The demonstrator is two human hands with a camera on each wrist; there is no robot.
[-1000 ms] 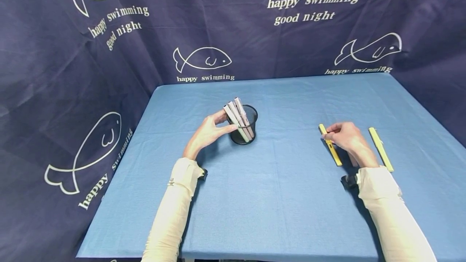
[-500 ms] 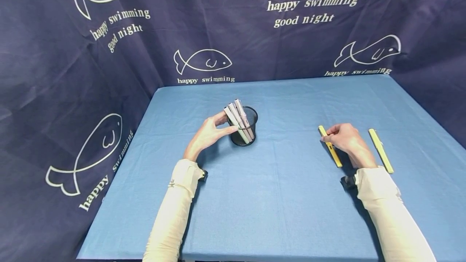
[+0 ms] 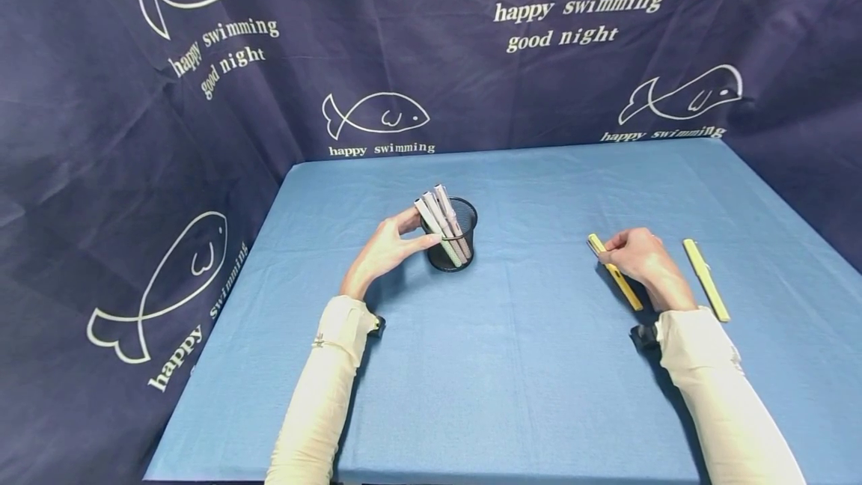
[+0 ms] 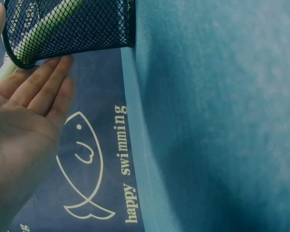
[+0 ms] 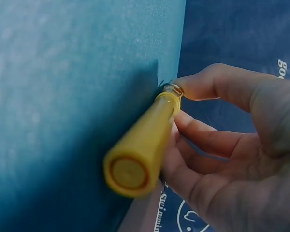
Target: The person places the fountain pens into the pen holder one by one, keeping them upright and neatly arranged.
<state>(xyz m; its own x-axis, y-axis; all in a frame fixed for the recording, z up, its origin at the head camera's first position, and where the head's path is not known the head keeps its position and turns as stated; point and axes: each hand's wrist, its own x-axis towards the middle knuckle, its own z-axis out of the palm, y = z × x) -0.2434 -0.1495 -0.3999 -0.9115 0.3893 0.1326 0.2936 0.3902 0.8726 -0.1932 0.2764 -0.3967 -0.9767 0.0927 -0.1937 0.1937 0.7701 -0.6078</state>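
A black mesh pen holder [image 3: 453, 254] stands left of the table's middle, with several pale pens [image 3: 438, 215] leaning in it. My left hand [image 3: 387, 251] holds it at the rim, thumb on the near side and fingers against the far side. In the left wrist view a light green pen [image 4: 43, 30] shows through the mesh. On the right, my right hand [image 3: 643, 257] pinches a yellow pen [image 3: 622, 287] near its far end between thumb and fingers. The right wrist view shows that pen's round end [image 5: 129, 174] pointing toward the camera.
A pale yellow-green pen [image 3: 705, 279] lies to the right of my right hand. Below that hand, a pinkish thing [image 5: 140, 212] is mostly hidden. Blue cloth [image 3: 512, 365] covers the table, and a dark printed curtain [image 3: 471, 73] hangs behind and at the sides.
The yellow pen has turned slightly in my right hand, its near end swinging to the right. My left hand and the pen holder stay put.
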